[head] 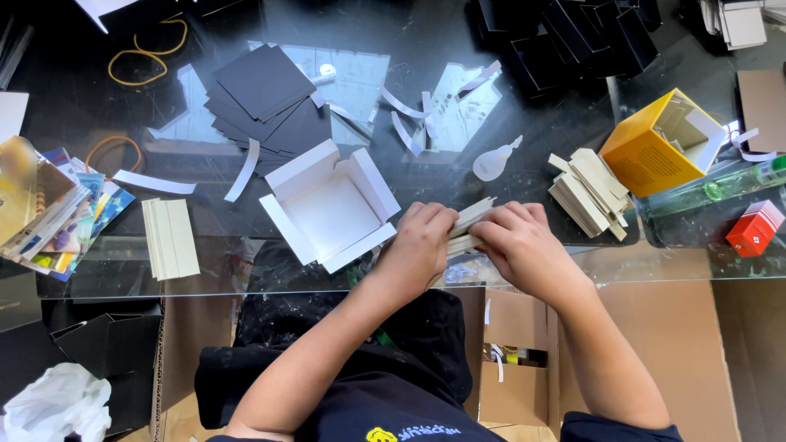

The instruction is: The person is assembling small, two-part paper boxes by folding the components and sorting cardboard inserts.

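Holding cream strips at the counter edge

Both my hands are closed around a small bundle of cream card strips (471,225): left hand (419,244), right hand (517,244). It is above the glass counter (98,262), just beside an open white box (330,206).

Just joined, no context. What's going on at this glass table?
A person holds a small stack of cream cardboard strips between both hands, left hand and right hand, at the near edge of the glass table. Just left of the hands lies an open white cardboard box, flaps spread. Behind it sits a pile of black card sheets; to the right, more cream strips and a yellow carton.
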